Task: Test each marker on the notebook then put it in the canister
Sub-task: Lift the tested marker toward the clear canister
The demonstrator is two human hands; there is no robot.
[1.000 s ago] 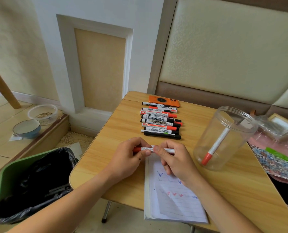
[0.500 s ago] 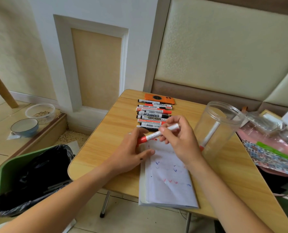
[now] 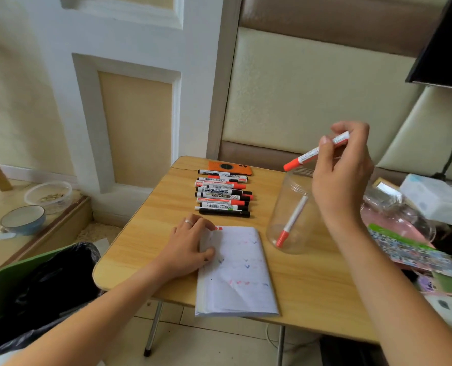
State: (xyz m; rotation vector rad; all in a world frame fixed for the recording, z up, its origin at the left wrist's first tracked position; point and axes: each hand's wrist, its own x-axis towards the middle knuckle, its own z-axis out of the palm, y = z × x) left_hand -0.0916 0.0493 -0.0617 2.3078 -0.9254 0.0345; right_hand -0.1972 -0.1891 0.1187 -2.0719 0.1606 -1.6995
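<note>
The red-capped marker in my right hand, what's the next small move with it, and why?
Probably lower the red-capped marker cap first into the clear canister and let go. The right hand holds it capped and tilted just above the open mouth, the notebook already carries marks, and one marker leans inside already.

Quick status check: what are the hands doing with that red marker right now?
Right hand holds capped red marker above canister mouth. Left hand flat on notebook. One marker already inside. Nothing in the way.

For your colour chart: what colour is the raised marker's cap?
Red-orange cap on the marker, clearest in the head view.
</note>
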